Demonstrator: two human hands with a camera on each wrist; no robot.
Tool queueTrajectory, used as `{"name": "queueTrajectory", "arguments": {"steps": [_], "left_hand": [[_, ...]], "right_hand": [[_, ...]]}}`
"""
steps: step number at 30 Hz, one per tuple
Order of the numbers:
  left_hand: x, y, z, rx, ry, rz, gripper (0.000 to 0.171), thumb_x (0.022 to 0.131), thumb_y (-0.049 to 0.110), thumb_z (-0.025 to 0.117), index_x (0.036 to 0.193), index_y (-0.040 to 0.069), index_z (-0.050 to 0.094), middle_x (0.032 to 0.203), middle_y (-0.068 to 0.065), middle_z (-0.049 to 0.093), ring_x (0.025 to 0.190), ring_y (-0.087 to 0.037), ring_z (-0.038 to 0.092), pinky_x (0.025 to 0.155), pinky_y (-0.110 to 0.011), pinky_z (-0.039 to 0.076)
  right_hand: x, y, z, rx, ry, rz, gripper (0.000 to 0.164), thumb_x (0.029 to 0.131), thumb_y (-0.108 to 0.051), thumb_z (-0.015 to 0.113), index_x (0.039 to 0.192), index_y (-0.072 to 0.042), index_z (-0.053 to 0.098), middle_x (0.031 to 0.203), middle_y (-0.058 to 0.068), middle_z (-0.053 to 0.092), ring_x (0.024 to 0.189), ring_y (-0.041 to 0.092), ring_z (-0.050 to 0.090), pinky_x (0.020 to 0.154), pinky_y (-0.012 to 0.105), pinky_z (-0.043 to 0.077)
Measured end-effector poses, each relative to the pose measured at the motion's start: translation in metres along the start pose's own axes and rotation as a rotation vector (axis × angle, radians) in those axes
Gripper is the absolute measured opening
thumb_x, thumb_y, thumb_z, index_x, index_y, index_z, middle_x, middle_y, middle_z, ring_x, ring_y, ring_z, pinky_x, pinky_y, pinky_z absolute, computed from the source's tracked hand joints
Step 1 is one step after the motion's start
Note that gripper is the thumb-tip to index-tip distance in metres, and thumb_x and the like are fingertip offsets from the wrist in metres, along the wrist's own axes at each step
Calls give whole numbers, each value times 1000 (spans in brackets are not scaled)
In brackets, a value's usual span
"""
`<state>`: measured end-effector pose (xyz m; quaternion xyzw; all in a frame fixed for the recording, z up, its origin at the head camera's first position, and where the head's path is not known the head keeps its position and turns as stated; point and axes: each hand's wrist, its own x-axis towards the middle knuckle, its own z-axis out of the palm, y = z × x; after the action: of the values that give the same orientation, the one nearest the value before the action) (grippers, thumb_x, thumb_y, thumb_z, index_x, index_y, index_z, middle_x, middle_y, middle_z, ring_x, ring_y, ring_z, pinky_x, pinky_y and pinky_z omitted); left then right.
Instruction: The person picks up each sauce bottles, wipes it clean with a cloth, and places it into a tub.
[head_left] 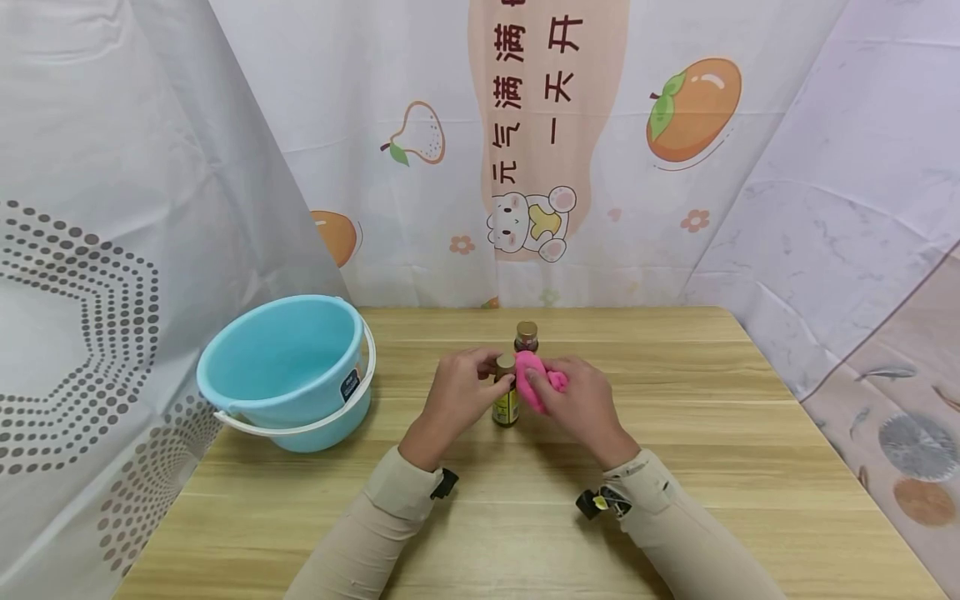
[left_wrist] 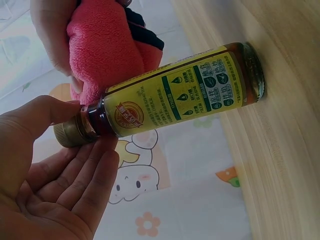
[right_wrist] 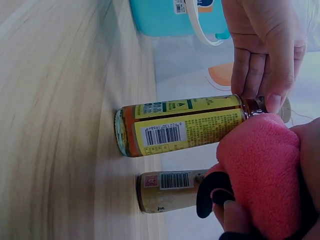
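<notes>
Wood-grain table spans scene. Blue bucket, white handle, at left. Left hand mid-table, thumb and fingers pinching neck of yellow-labelled bottle. Right hand just right, fingers curled round bunched pink cloth with black trim. Cloth at bottle's right side, apparently touching neck, though contact partly hidden. Yellow-labelled bottle upright on table, cap on. Second bottle, gold-capped, upright just far of it.

The cloth was pink and black; one bottle had a yellow-and-green label. At nine o'clock, the bucket was light blue, its handle white.
</notes>
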<state>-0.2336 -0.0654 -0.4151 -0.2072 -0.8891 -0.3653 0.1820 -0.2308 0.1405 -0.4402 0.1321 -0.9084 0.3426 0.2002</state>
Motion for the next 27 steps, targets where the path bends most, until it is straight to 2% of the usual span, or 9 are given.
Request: {"name": "queueTrajectory", "arguments": {"steps": [13,22,27], "left_hand": [[0,1,1,-1,8,14,32,88,19,84,115,3,76,96,-10,79,85,-25,78,74,-32,64],[0,1,0,13,4,8,32,88,20,83,115,5,77,97,-8,79,84,-18,77,74,-30,64],[0,0,1,15,2,5,32,88,22,83,116,6,77,97,-7,79,83,-16,77,73,-29,64]], "right_hand": [[0,3,3,-33,-68,41,35,96,-44,71,111,-14,82,101,9,77,90,23,72,71,41,58],[-1,6,6,-53,-167,110,39,97,-49,68,112,-16,82,106,9,78,91,23,73,68,35,58],[-1,9,10,-49,-209,126,38,98,-49,67,112,-17,82,99,7,77,78,17,67,60,30,52]]}}
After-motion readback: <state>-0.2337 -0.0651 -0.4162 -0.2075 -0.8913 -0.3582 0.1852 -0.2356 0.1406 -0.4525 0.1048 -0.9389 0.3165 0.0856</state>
